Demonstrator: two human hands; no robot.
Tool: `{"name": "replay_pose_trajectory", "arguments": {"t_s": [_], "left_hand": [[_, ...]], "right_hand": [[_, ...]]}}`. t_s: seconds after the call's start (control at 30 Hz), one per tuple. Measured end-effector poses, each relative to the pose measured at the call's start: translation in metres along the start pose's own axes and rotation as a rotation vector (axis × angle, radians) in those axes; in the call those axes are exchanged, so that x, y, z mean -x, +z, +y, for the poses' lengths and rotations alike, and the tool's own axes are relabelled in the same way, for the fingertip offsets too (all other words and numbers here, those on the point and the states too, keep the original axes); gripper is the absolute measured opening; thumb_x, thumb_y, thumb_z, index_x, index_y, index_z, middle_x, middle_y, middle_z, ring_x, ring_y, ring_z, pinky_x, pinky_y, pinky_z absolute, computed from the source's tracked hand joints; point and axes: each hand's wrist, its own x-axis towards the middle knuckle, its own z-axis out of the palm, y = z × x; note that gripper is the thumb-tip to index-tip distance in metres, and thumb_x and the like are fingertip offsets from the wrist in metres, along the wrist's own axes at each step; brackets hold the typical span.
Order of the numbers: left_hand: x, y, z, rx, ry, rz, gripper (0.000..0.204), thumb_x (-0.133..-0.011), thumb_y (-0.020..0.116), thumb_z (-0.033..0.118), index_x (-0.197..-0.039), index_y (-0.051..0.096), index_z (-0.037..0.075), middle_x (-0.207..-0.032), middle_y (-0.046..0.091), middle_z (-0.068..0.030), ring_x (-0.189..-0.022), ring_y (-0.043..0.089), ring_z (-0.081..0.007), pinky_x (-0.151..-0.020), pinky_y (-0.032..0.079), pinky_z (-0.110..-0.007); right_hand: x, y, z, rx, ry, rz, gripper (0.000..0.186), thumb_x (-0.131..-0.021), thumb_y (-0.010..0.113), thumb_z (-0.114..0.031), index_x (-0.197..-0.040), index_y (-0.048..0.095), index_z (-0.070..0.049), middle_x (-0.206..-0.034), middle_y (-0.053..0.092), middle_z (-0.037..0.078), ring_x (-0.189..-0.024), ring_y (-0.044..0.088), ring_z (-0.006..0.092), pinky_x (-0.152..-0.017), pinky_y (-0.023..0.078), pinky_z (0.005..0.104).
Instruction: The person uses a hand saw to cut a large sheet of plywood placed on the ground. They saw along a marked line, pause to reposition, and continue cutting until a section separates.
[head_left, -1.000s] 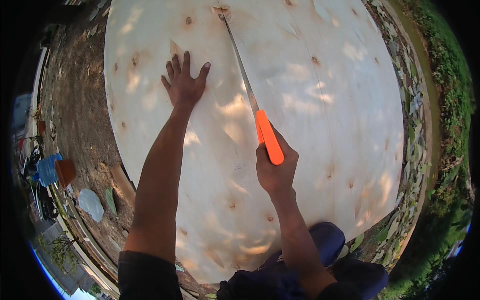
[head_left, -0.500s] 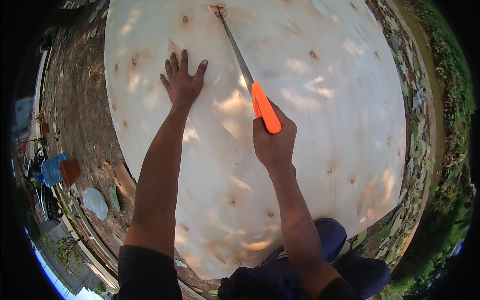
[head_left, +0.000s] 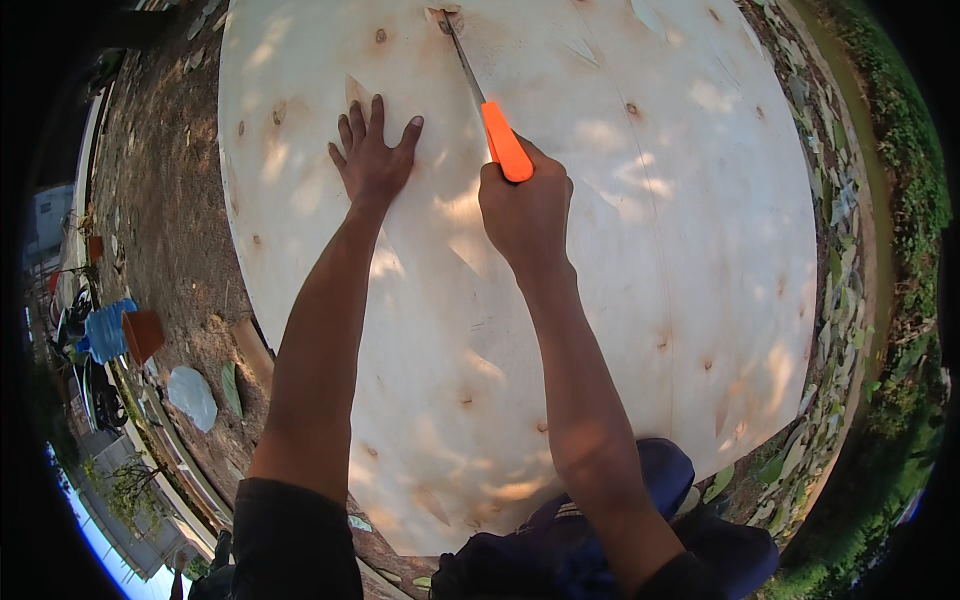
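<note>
A hand saw with an orange handle is in my right hand, fingers wrapped round the grip. Its narrow blade reaches forward to a small broken-edged opening near the far edge of a pale plywood sheet. The blade's tip is out of sight at that opening. My left hand lies flat on the sheet, left of the saw, fingers spread and holding nothing. Dark knots and patches of sunlight mark the wood.
On the bare ground at left are a blue container, an orange-brown pot and a crumpled pale plastic bag. Fallen leaves and green plants border the right side. My knee is at the sheet's near edge.
My right hand has pushed the saw forward and slightly left, so less blade shows before the opening. The left hand stays flat in its place. The view has shifted slightly.
</note>
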Motion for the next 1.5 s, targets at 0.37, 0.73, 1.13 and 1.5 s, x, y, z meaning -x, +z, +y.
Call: {"name": "replay_pose_trajectory", "arguments": {"t_s": [0.37, 0.73, 1.13, 1.5], "left_hand": [[0.013, 0.01, -0.006, -0.015, 0.002, -0.033, 0.091, -0.096, 0.047, 0.078, -0.167, 0.033, 0.023, -0.175, 0.022, -0.0123, -0.163, 0.013, -0.0338, -0.13, 0.006, -0.06], [0.01, 0.009, -0.014, -0.01, 0.009, 0.003, 0.091, -0.096, 0.047, 0.079, -0.166, 0.034, 0.023, -0.175, 0.022, -0.0126, -0.163, 0.013, -0.0334, -0.13, 0.006, -0.06], [0.01, 0.006, -0.028, -0.045, -0.004, 0.003, 0.09, -0.096, 0.046, 0.078, -0.166, 0.033, 0.023, -0.175, 0.023, -0.0125, -0.163, 0.014, -0.0338, -0.13, 0.007, -0.06], [0.0, 0.002, -0.025, -0.011, 0.007, 0.012, 0.091, -0.096, 0.046, 0.079, -0.166, 0.034, 0.023, -0.175, 0.022, -0.0135, -0.163, 0.012, -0.0349, -0.13, 0.007, -0.06]], "right_hand": [[0.017, 0.005, 0.015, -0.041, 0.012, 0.031, 0.02, -0.087, 0.057, 0.005, -0.104, 0.067, 0.003, -0.063, 0.052, 0.006, -0.057, 0.04, 0.0121, -0.055, 0.041, 0.0337], [0.024, 0.011, 0.019, -0.053, 0.022, 0.036, 0.053, -0.086, 0.057, 0.005, -0.137, 0.068, -0.003, -0.062, 0.048, 0.004, -0.055, 0.043, 0.0132, -0.057, 0.045, 0.0316], [0.082, 0.017, 0.032, -0.096, 0.024, 0.084, 0.054, -0.084, 0.058, 0.007, -0.138, 0.066, 0.0, -0.067, 0.058, 0.004, -0.057, 0.053, 0.0131, -0.062, 0.051, 0.0317], [0.082, 0.015, 0.036, -0.122, -0.113, 0.146, 0.036, -0.084, 0.057, 0.007, -0.118, 0.068, 0.003, -0.064, 0.055, 0.005, -0.056, 0.048, 0.0118, -0.058, 0.046, 0.0311]]}}
